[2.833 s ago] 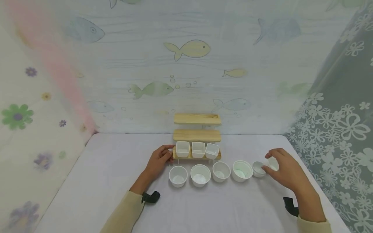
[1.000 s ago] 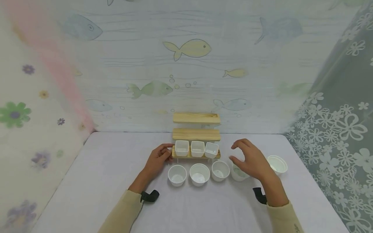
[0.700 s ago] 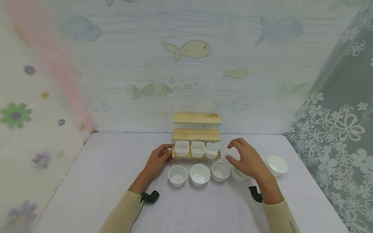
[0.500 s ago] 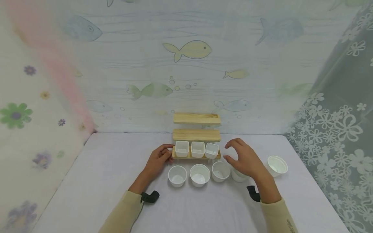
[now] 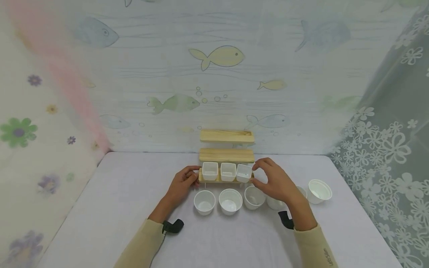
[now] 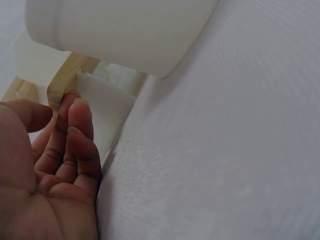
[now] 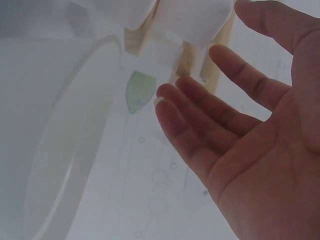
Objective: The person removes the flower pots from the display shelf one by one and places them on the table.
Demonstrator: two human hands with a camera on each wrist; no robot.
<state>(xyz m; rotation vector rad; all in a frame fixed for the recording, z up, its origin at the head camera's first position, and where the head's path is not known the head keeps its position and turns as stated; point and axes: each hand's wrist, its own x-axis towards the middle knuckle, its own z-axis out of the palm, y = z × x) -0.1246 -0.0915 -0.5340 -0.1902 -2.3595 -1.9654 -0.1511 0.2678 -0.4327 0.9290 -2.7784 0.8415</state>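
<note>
A small three-tier stand has pale wooden shelves [image 5: 226, 155]; three square white cups sit on the lowest one, the left [image 5: 210, 170] and middle [image 5: 228, 172] straight, the right-hand cup [image 5: 243, 173] turned askew. My left hand [image 5: 181, 186] pinches the lowest shelf's left end between thumb and fingertips; its wooden edge [image 6: 62, 82] shows there in the left wrist view. At the other end, my right hand [image 5: 276, 182] has thumb and forefinger spread right beside the askew cup. In the right wrist view the other fingers [image 7: 195, 135] extend loosely, holding nothing.
A row of round white cups stands before the rack, from the leftmost cup [image 5: 205, 203] to the far-right cup [image 5: 319, 191]. My right hand and wrist partly cover some of them. A white cloth covers the table [image 5: 134, 178]; a fish-print curtain [image 5: 161, 74] hangs behind.
My right hand has released the far-right round cup, which now stands farther right, and has moved left to the askew square cup. The left hand stays at the shelf end.
</note>
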